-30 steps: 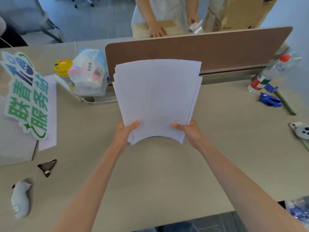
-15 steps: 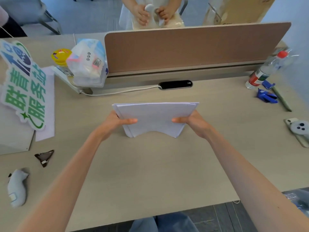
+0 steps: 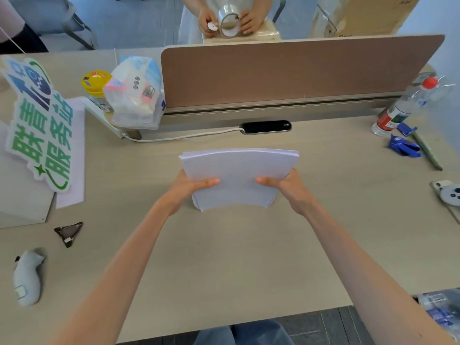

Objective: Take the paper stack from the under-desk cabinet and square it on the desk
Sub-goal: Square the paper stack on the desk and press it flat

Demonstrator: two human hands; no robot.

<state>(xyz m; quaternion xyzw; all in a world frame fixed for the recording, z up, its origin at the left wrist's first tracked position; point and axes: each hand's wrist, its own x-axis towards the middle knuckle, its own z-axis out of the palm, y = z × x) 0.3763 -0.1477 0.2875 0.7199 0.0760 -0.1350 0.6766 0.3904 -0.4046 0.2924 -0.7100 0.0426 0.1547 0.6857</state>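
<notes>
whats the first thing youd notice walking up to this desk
The white paper stack at the middle of the desk draws the eye first, held on edge between the left hand and the right hand. Next comes the big green and blue cut-out sign lying at the left. Behind the brown divider panel, another person's hands hold a roll of clear tape.

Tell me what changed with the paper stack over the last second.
The paper stack came down from upright in front of the divider to stand low on the desk. Left hand and right hand kept their side grip. Desk clutter stayed put.
</notes>
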